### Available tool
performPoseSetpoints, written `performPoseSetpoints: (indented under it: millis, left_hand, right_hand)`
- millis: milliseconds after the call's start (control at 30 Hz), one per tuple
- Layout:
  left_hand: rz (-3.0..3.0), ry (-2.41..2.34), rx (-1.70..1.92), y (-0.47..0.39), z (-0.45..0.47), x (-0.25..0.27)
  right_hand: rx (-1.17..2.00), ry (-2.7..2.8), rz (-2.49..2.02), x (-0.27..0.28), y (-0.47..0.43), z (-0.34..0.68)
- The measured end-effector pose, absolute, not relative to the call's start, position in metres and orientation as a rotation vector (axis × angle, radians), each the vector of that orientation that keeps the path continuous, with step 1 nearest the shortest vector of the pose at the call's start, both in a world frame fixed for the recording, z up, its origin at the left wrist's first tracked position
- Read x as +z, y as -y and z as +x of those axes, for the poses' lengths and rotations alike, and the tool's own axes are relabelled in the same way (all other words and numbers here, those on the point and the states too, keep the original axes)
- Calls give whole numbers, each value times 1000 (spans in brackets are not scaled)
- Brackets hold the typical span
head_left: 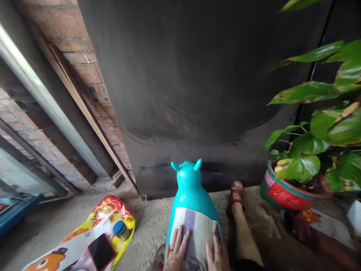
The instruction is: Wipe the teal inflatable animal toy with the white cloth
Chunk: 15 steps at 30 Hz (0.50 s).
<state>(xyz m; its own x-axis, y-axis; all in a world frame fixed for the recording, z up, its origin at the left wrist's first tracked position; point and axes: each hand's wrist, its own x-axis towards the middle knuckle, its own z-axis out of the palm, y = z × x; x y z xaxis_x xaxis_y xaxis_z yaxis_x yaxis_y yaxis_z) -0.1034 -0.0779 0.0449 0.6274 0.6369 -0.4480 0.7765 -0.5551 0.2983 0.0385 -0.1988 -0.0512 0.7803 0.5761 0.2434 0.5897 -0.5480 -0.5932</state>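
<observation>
A turquoise inflatable animal toy (191, 195) stands on the rough concrete floor (152, 222) at about 6 o'clock in the view, right in front of the person. Its long axis runs away from the person toward the dark wall (197, 75) at 12 o'clock, and its head with the two small ears points that way, the back end nearest the person. A striped cloth (197, 229) lies draped over its back.

Both hands lie flat on that cloth, fingers spread, gripping nothing. The left hand (176, 252) presses at the cloth's 7 o'clock edge, a ring on one finger; the right hand (216, 256) rests at its 5 o'clock edge.

Just beside the toy, at 3 o'clock from it, the person's leg stretches forward, ending in a red sandal (236, 197) near the wall. Further toward 3 o'clock sits a red and green pot (284, 194) of a leafy plant (318, 146). At 8 o'clock from the toy, a bright yellow and red bag (93, 233) lies flat on the floor, with a dark phone (100, 251) and a blue-capped bottle (120, 228) on it. A brick wall (84, 64) rises at 10 o'clock.
</observation>
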Motion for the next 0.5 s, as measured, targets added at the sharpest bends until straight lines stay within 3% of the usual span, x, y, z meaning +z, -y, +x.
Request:
performPoseSetpoints:
  millis: [167,267,500]
  left_hand:
    - [2361,-850,178,53,-125,41]
    - [2373,-944,389,34,-119,60]
    - [2560,-637,8,46,-50,118]
  right_hand:
    - [121,743,-2204,-38,179,81]
    - [146,779,-2099,-37,173,81]
    - [108,1116,-1713,23,200,66]
